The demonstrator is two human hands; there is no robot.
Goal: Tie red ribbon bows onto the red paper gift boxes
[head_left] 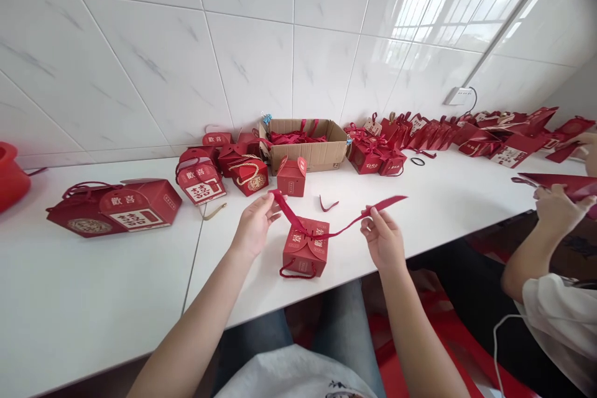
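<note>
In the head view, the left hand (255,222), left of centre, pinched one end of a red ribbon (290,214) — fingertips closed, fingers loosely curled. The right hand (384,237), right of centre, pinched the other end. The ribbon crossed the red box (305,255), which sat just below centre on the table (116,298).

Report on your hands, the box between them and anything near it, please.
Left hand and right hand both pinching ribbon. Red box on table, ribbon at its top. Loose strip beyond box, not touching.
</note>
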